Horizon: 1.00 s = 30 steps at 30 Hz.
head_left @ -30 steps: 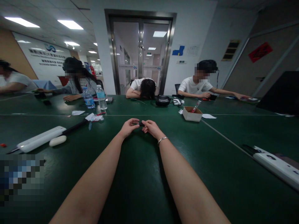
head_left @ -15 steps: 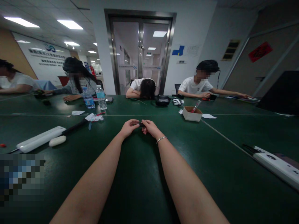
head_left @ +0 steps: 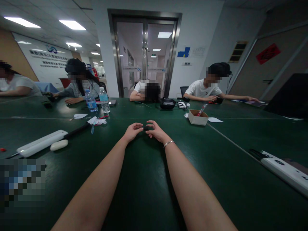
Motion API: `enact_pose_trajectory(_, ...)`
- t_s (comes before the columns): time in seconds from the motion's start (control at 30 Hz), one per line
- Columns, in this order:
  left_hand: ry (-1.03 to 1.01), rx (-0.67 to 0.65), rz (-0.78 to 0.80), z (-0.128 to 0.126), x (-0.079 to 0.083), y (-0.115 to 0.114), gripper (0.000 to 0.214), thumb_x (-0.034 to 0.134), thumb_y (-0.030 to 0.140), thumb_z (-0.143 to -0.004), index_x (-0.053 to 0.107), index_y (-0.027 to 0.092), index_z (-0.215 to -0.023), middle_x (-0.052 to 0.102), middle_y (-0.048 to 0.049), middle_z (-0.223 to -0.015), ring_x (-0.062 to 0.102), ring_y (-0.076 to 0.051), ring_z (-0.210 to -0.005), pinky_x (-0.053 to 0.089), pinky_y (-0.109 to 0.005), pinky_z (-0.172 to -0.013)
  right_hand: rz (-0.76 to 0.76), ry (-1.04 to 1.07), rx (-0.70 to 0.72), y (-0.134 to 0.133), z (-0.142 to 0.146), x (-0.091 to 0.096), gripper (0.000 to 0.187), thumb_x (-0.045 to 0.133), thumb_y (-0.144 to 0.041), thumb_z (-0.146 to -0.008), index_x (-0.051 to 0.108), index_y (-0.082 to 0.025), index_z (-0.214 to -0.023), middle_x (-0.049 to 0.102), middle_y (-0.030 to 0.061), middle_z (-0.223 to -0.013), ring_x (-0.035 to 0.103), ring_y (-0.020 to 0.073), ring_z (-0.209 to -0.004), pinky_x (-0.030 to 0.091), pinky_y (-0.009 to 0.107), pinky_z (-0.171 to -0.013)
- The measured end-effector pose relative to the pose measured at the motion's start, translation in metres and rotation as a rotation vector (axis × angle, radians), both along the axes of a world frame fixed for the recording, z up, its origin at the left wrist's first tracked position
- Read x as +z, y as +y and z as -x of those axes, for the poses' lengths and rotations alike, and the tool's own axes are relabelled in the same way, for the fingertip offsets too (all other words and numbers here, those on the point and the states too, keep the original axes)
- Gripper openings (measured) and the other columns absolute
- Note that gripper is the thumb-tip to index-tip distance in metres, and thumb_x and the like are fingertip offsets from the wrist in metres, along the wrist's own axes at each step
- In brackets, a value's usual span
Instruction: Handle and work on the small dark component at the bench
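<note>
Working a piece this small goes best, to my eye, with both wrists steady and low over the green table (head_left: pixel 223 150), fingertips doing the fine moves and the grip light, so that the piece does not slip out and get lost against the dark surface.

Both bare forearms stretch forward from the bottom edge, and the hands meet near the middle of the table. The left hand (head_left: pixel 132 131) is curled, thumb and fingertips closed on a small dark piece (head_left: pixel 146 128), which sits just above the tabletop between the two hands. The right hand (head_left: pixel 156 131), with a thin bracelet (head_left: pixel 168 143) at the wrist, meets the same piece with its fingertips; its forefinger arches up over it, half open, and whether this hand truly pinches the piece I cannot tell. What the piece is stays too small to make out.

To the left lie a white power strip (head_left: pixel 40 146) and, just beside it, a white oval thing (head_left: pixel 59 145). Another power strip (head_left: pixel 284 170) lies near the right edge. Farther off are paper scraps (head_left: pixel 96 121), a small cardboard box (head_left: pixel 197 117) and two water bottles (head_left: pixel 104 100). Other people sit along the far side, their hands well apart from these two.
</note>
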<state>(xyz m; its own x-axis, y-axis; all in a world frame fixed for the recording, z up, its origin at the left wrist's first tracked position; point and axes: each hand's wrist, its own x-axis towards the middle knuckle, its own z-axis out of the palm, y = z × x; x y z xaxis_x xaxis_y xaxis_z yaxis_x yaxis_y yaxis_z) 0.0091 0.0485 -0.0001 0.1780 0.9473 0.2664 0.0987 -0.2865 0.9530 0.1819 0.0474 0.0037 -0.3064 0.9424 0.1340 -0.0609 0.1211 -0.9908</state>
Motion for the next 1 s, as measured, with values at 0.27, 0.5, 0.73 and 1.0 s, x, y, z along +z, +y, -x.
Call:
enact_pose_trajectory(0.27,-0.011,0.011,-0.02,0.0004,-0.0018,0.0014,0.036,0.072,0.031,-0.062,0.061,0.014,-0.092,0.065,-0.0088,-0.094,0.058,-0.021,-0.094,0.043,-0.038,-0.087,0.068,-0.025,-0.026,-0.0013,-0.0001,0.003,0.035,0.064,-0.024,-0.077,0.046,-0.02,-0.107,0.059,0.0006,-0.079,0.047,0.0029,-0.036,0.04,0.014,-0.032)
enact_pose_trajectory(0.5,0.006,0.011,-0.019,-0.0003,-0.0027,0.0014,0.033,0.069,0.03,-0.065,0.06,0.014,-0.092,0.064,-0.0079,-0.091,0.058,-0.02,-0.09,0.044,-0.035,-0.081,0.111,-0.052,-0.025,-0.0012,0.0018,0.0038,0.023,0.053,-0.03,-0.085,0.046,-0.017,-0.103,0.058,0.0013,-0.073,0.048,0.0054,-0.034,0.043,0.017,-0.031)
enact_pose_trajectory(0.73,0.009,0.02,-0.008,-0.0016,-0.0002,-0.001,0.033,0.068,0.032,-0.065,0.06,0.015,-0.091,0.064,-0.0072,-0.088,0.058,-0.02,-0.087,0.044,-0.033,-0.077,0.134,0.011,-0.026,-0.0054,0.0011,0.0084,0.041,0.062,-0.024,-0.079,0.038,-0.023,-0.111,0.056,-0.0017,-0.078,0.053,0.0064,-0.041,0.051,0.021,-0.04)
enact_pose_trajectory(1.0,0.022,0.027,-0.01,-0.0008,0.0005,-0.0018,0.033,0.068,0.033,-0.066,0.06,0.015,-0.092,0.063,-0.006,-0.084,0.058,-0.019,-0.086,0.045,-0.032,-0.076,0.145,0.091,-0.046,-0.0027,0.0005,0.0048,0.043,0.065,-0.015,-0.075,0.038,-0.024,-0.106,0.054,-0.0043,-0.078,0.057,0.0068,-0.045,0.053,0.022,-0.045)
